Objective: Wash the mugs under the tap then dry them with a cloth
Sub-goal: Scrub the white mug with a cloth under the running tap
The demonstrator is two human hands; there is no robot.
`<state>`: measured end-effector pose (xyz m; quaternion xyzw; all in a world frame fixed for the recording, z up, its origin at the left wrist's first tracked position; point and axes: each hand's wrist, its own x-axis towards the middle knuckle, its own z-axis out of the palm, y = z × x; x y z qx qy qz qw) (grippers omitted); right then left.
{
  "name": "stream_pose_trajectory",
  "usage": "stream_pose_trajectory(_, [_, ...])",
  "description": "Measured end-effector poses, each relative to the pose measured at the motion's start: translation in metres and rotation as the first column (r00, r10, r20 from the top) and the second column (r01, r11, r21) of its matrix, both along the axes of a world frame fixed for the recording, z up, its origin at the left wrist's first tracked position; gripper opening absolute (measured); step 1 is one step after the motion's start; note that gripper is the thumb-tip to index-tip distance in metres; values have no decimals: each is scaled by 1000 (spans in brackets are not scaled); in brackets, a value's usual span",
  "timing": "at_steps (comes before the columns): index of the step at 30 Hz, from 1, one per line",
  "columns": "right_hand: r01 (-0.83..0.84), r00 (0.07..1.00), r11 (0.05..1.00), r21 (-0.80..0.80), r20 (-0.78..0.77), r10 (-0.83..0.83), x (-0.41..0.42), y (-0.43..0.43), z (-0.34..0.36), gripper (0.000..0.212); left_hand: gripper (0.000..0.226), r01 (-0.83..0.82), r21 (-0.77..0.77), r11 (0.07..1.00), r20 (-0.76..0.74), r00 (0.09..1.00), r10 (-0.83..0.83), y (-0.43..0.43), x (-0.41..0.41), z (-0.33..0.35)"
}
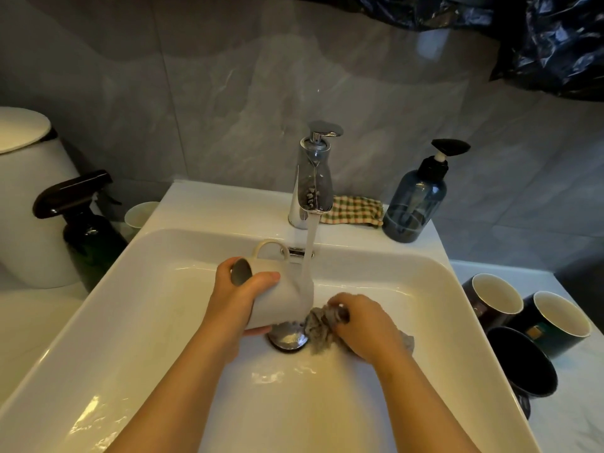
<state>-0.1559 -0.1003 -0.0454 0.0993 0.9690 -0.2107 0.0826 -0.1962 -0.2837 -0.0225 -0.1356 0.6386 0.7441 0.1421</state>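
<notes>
1. Left hand (235,289): fingers and thumb wrapped round a pale grey ceramic mug (281,302), low in the white ceramic basin (130,322).

2. Right hand (362,322): at 3 o'clock of the mug and just beside it, clenched on a crumpled grey wet rag (322,325). The rag bunches against the mug's lower right end.

3. Mug, attitude: on its side, long axis running from 10 o'clock to 4 o'clock. The looped handle stands up toward 12 o'clock. The 10 o'clock end shows a dark grey oval inside the left hand's grip; base or mouth cannot be told. The 4 o'clock end is hidden by water and rag. Judgement: the rag hand is nearer that end, so the scrub enters from 4 o'clock while the left hand turns the body.

4. Round chrome drain plug (287,338): directly under the mug and rag.

5. Three dark glazed mugs with cream insides (493,299): at 3 o'clock on the white surface, well apart from both hands, judged unwashed.

6. Tall chrome tap (313,184): at 12 o'clock, running; the stream strikes the mug's upper side.

7. Folded green, red and cream checked cloth (353,210): behind the tap at 1 o'clock, untouched; drying not yet begun.
</notes>
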Motion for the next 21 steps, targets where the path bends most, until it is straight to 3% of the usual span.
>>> stream_pose_trajectory(2, [243, 936, 902, -357, -158, -314, -1, -7, 12, 22, 46, 7, 20, 1000, 19, 1000, -7, 1, 0, 0])
stream_pose_trajectory(4, [340, 830, 652, -678, -110, -547, -3, -17, 24, 11, 46, 9, 50, 999, 47, 999, -11, 1, -1, -1])
stream_pose_trajectory(7, [206, 795, 360, -910, -59, -604, -4, -37, 41, 12, 44, 5, 117, 993, 98, 995, -17, 3, 0, 0])
stream_pose_trajectory(10, [11, 859, 67, -998, -25, -512, -5, -45, 49, 15, 44, -12, 162, 987, 140, 990, -11, 2, 1, 1])
stream_pose_trajectory(11, [-29, 873, 58, -998, -54, -484, -4, -46, 49, 19, 46, -17, 170, 985, 153, 988, -9, 1, 1, 1])
stream_pose_trajectory(12, [-61, 880, 155, -986, -126, -458, -4, -45, 46, 25, 47, -16, 176, 984, 160, 987, -12, 0, 1, 2])
stream_pose_trajectory(14, [-104, 868, 495, -863, -322, -379, -3, -46, 37, 38, 44, 25, 158, 987, 138, 989, -47, -1, 2, 4])
stream_pose_trajectory(15, [-97, 860, 618, -780, -378, -343, -4, -48, 36, 40, 42, 64, 137, 989, 114, 990, -80, -1, 3, 5])
stream_pose_trajectory(16, [-73, 854, 676, -734, -396, -338, -7, -48, 32, 38, 43, 110, 122, 986, 92, 988, -122, 0, 5, 6])
stream_pose_trajectory(17, [-44, 847, 652, -757, -374, -377, -9, -48, 32, 32, 48, 160, 117, 980, 76, 983, -170, 1, 7, 8])
stream_pose_trajectory(19, [91, 864, 484, -870, -173, -474, -15, -51, 33, 18, 58, 209, 121, 970, 56, 975, -217, 4, 10, 9])
stream_pose_trajectory(21, [169, 897, 350, -921, -4, -442, -15, -54, 31, 21, 62, 170, 107, 980, 42, 984, -176, 6, 11, 8])
